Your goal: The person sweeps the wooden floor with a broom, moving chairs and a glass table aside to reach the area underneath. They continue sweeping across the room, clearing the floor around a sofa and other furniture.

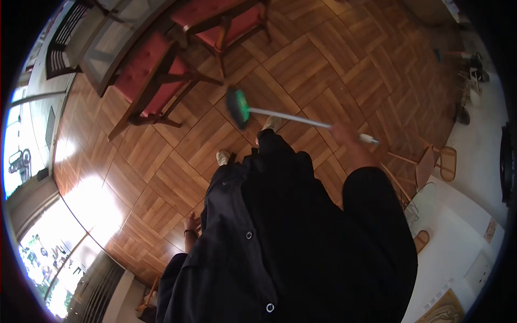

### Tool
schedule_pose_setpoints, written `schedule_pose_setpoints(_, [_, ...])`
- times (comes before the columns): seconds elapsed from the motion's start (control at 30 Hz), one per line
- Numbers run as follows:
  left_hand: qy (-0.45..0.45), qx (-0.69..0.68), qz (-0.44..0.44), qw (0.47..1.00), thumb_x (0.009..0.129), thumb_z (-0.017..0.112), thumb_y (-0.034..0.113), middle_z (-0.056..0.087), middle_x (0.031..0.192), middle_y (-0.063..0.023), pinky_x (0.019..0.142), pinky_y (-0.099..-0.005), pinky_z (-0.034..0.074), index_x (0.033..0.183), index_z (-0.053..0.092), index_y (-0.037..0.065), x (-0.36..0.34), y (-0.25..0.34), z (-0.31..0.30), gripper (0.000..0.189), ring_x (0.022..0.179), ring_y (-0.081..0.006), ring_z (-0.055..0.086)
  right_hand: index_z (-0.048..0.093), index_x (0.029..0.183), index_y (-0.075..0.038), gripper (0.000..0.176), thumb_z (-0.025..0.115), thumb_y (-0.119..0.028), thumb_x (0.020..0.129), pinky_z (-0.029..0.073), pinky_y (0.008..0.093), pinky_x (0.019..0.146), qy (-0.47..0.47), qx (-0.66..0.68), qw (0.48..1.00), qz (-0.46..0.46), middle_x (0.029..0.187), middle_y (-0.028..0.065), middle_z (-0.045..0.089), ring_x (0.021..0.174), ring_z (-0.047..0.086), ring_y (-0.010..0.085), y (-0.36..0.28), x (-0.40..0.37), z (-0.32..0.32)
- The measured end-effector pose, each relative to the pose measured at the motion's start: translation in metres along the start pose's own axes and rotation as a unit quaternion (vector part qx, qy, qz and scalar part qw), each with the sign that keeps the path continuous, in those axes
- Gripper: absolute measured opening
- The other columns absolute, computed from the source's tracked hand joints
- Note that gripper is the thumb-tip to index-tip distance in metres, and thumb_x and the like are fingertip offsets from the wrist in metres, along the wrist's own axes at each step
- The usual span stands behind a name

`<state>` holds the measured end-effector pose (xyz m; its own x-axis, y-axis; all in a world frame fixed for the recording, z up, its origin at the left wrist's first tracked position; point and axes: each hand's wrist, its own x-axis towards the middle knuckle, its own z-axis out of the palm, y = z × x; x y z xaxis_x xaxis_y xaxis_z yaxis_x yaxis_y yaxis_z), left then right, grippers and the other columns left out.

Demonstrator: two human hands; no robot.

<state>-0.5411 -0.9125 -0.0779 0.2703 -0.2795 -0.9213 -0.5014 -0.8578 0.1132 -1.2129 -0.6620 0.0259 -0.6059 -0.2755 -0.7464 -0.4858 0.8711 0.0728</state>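
A broom with a green-bristled head (pixel 237 106) and a thin silver handle (pixel 293 118) reaches across the wooden parquet floor (pixel 344 59) ahead of my feet. My right hand (pixel 349 144), blurred by motion, is shut on the handle near its white end (pixel 369 139). My left hand (pixel 190 223) hangs at my side with a dark band on the wrist, and it holds nothing. My black jacket and trousers fill the lower middle of the view. The toes of both shoes (pixel 223 157) show above them, close to the broom head.
Two wooden chairs with red cushions (pixel 148 72) (pixel 226 24) stand beside a glass-topped table (pixel 110 48) at the upper left. A white table (pixel 458 237) and small wicker chairs (pixel 447 162) are at the right. Bright windows (pixel 48 258) throw glare on the floor at the lower left.
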Motion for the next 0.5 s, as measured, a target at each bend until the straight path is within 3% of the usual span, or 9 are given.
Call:
schedule_pose_setpoints(0.03, [-0.016,-0.003,0.002,1.0,0.084,0.055,0.046,0.061,0.093,-0.0066,0.065,-0.0332,0.042,0.11,0.052,0.01,0.011,-0.016,0.004,0.045,0.078,-0.0174,0.058,0.063,0.104,-0.006,0.041,0.043,-0.039,0.089,0.045,0.0426,0.078,-0.016,-0.026,0.998,0.059,0.101,0.0162,0.063,0.094,0.059,0.0336,0.024,-0.005,-0.028])
schedule_pose_setpoints(0.1, [-0.043,-0.01,0.027,0.999,0.084,0.055,0.045,0.061,0.094,-0.0071,0.066,-0.033,0.044,0.111,0.053,0.009,0.03,-0.031,0.022,0.046,0.078,-0.0171,0.057,0.063,0.101,-0.002,0.038,0.043,-0.032,0.09,0.046,0.0414,0.079,0.033,0.053,0.991,0.116,0.1,0.0182,0.063,0.094,0.059,0.034,0.124,0.044,-0.019])
schedule_pose_setpoints(0.17, [-0.052,0.003,0.051,0.997,0.084,0.055,0.045,0.061,0.095,-0.0075,0.066,-0.0327,0.044,0.112,0.053,0.008,0.025,-0.02,0.047,0.047,0.079,-0.0168,0.057,0.064,0.101,-0.002,0.034,0.043,-0.026,0.091,0.046,0.0403,0.08,0.095,0.004,0.985,0.144,0.1,0.0176,0.063,0.095,0.06,0.0322,0.177,0.071,-0.044])
schedule_pose_setpoints(0.23, [-0.05,0.037,0.077,0.995,0.085,0.055,0.045,0.061,0.096,-0.0076,0.066,-0.0322,0.044,0.113,0.053,0.007,-0.008,0.023,0.079,0.047,0.08,-0.0167,0.058,0.064,0.103,-0.005,0.031,0.043,-0.024,0.091,0.048,0.0402,0.08,0.128,-0.11,0.969,0.179,0.101,0.016,0.064,0.096,0.061,0.0299,0.177,0.073,-0.093])
schedule_pose_setpoints(0.33, [-0.057,0.075,0.128,0.987,0.085,0.055,0.044,0.062,0.097,-0.0078,0.066,-0.0314,0.043,0.113,0.051,0.006,-0.058,0.086,0.115,0.047,0.082,-0.0165,0.058,0.066,0.1,-0.006,0.029,0.045,-0.024,0.09,0.05,0.0402,0.076,0.164,-0.099,0.928,0.321,0.101,0.0141,0.064,0.095,0.062,0.0285,0.19,0.132,-0.11])
schedule_pose_setpoints(0.4, [-0.049,0.096,0.165,0.98,0.085,0.055,0.044,0.062,0.098,-0.008,0.066,-0.0309,0.043,0.114,0.051,0.006,-0.078,0.125,0.127,0.048,0.083,-0.0164,0.059,0.067,0.097,-0.006,0.029,0.045,-0.024,0.09,0.051,0.0406,0.075,0.197,-0.098,0.937,0.27,0.098,0.0147,0.065,0.093,0.063,0.0303,0.227,0.142,-0.117])
schedule_pose_setpoints(0.5, [-0.014,0.131,0.205,0.97,0.086,0.054,0.043,0.062,0.097,-0.0068,0.065,-0.0301,0.041,0.113,0.051,0.007,-0.093,0.17,0.137,0.045,0.081,-0.0154,0.059,0.065,0.1,-0.004,0.029,0.047,-0.023,0.089,0.051,0.0414,0.071,0.192,-0.058,0.953,0.228,0.099,0.0165,0.064,0.091,0.063,0.0317,0.211,0.095,-0.156])
